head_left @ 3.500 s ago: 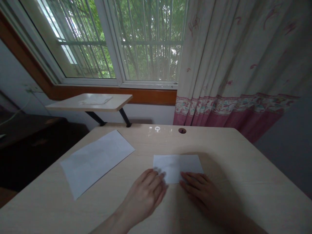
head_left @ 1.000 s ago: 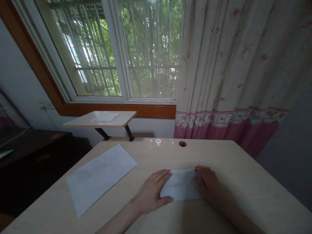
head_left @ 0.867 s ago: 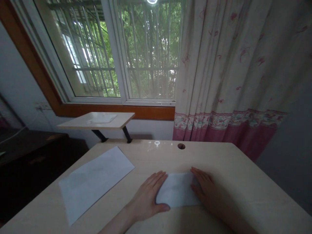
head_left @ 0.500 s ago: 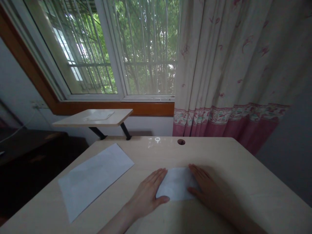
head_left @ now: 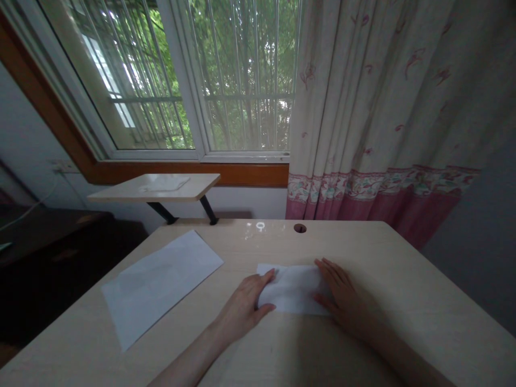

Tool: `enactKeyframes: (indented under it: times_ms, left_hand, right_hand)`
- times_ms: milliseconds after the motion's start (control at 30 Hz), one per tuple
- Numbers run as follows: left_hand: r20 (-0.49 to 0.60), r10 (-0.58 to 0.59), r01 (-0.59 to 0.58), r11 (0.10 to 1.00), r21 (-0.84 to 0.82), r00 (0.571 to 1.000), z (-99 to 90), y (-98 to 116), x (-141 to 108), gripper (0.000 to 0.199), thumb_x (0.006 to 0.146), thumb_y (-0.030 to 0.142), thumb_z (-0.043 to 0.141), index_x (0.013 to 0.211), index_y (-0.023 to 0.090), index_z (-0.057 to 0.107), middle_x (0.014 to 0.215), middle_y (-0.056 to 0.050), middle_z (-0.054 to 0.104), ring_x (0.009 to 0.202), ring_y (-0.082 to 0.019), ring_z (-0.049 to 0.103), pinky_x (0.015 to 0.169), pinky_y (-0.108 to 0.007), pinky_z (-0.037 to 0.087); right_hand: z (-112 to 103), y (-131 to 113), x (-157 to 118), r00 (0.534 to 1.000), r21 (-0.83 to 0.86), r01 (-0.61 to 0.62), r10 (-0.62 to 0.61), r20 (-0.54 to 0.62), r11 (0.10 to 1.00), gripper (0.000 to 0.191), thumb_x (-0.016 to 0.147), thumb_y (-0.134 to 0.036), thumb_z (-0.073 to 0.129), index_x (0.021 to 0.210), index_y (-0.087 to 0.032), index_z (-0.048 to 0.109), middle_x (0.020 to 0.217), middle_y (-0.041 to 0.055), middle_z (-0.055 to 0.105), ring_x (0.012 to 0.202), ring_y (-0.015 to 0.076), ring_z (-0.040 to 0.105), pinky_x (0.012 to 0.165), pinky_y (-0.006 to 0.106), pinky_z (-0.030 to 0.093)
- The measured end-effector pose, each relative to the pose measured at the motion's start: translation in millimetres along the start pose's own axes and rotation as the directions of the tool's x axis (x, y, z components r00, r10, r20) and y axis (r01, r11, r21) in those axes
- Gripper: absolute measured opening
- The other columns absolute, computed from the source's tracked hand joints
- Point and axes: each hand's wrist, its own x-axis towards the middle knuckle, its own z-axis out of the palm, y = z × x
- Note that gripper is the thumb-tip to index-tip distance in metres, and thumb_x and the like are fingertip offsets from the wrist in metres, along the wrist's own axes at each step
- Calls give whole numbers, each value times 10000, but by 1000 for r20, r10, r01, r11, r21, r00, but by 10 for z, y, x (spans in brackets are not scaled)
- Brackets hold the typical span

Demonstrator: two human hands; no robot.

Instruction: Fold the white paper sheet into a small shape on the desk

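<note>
Pale wood-grain table [head_left: 411, 290] | thin rectangular white paper [head_left: 294, 290] | left hand [head_left: 244, 303] spread at left end | right hand [head_left: 349, 303] spread at right end | larger sheet [head_left: 163, 287] leftward

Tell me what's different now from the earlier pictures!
The hands moved from the near edge of the small paper to its sides: left hand left, right hand right. Just now, the left fingers shifted, uncovering the paper's far left corner. The larger sheet, desk and raised shelf stayed put.
</note>
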Motion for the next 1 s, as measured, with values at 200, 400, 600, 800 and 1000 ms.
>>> enactKeyframes:
  times_ms: [200, 400, 600, 800, 1000]
  left_hand:
    - [-106, 109, -102, 992, 72, 988, 8, -1, -1, 590, 974, 287, 498, 1492, 272, 213, 1441, -85, 458, 1316, -233, 447, 1093, -438, 407]
    - [-273, 184, -124, 967, 224, 944, -6, 74, 8, 636, 953, 186, 510, 1508, 225, 202, 1532, -140, 261, 1411, -302, 274, 1120, -514, 341]
    - [-516, 100, -64, 994, 88, 851, -8, 109, -2, 727, 908, 227, 597, 1509, 283, 191, 1511, -147, 192, 1397, -333, 272, 1014, -487, 475]
    - [-592, -165, -155, 879, -452, 789, -61, 197, -23, 482, 974, 378, 470, 1431, 315, 332, 1454, -136, 241, 1125, -262, 567, 763, -367, 585]
    - [-402, -402, -126, 561, -818, 823, -13, 144, 24, 388, 972, 480, 436, 1302, 276, 420, 1151, -88, 572, 674, -155, 659, 473, -232, 491]
  right_hand:
    - [-74, 8, -16, 968, 248, -10, 72, -241, 969, 691, 907, -467, 549, 1479, -261, 222, 1522, 140, 281, 1381, 322, 318, 1077, 534, 353]
    - [-24, 4, -105, 925, 347, -193, 288, -248, 918, 473, 906, -449, 515, 1333, -264, 435, 1181, 99, 645, 1003, 270, 665, 839, 463, 557]
    - [-10, 9, -182, 866, 216, -20, 125, -484, 976, 268, 919, -379, 522, 1153, -252, 546, 980, 74, 707, 887, 250, 702, 784, 416, 581]
    - [-163, -14, -301, 857, 416, 130, 109, -504, 900, 269, 948, -360, 499, 1193, -250, 528, 916, 61, 691, 789, 213, 692, 690, 367, 574]
    - [-267, -140, -203, 911, 833, 121, 274, -309, 539, 349, 1018, -418, 288, 1095, -237, 576, 692, 8, 654, 470, 143, 589, 428, 262, 458]
